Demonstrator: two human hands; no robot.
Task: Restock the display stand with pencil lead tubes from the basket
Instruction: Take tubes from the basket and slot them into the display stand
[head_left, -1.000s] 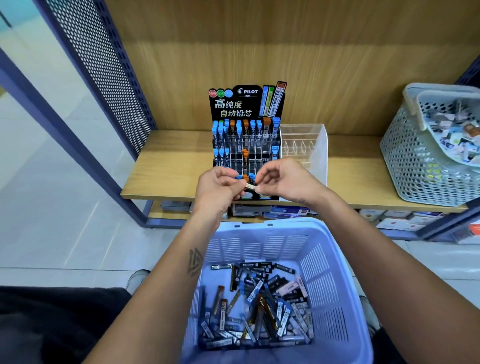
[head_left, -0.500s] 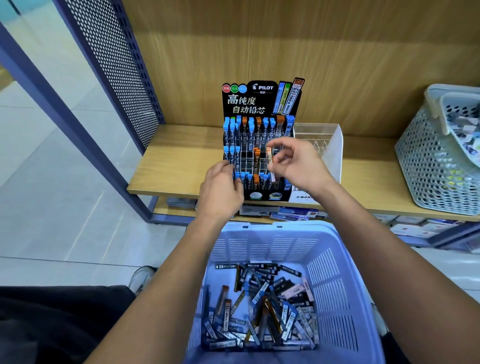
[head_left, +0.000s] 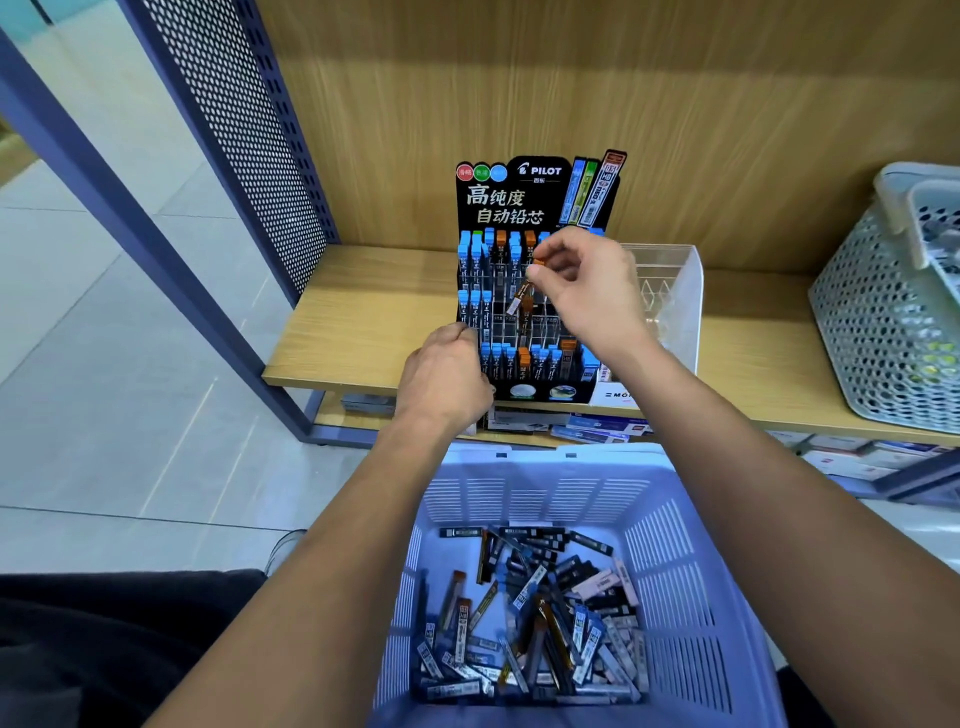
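Observation:
A black display stand (head_left: 535, 208) with blue- and orange-capped lead tubes stands on the wooden shelf (head_left: 363, 322). My right hand (head_left: 587, 291) pinches an orange-capped lead tube (head_left: 522, 296) by its top, its lower end over the stand's middle row. My left hand (head_left: 441, 374) is curled against the stand's lower left corner; whether it holds anything is hidden. Below, the light-blue basket (head_left: 691, 571) holds several loose lead tubes (head_left: 530, 618).
A clear acrylic organiser (head_left: 670, 296) stands right of the stand. A grey perforated basket (head_left: 883, 322) sits at the shelf's right end. Boxes lie on the lower shelf (head_left: 582, 428). A perforated metal panel (head_left: 249, 130) closes the left side.
My right hand has lifted the orange-capped tube from between both hands up to the stand's middle row. My left hand let go of it and moved to the stand's lower left corner.

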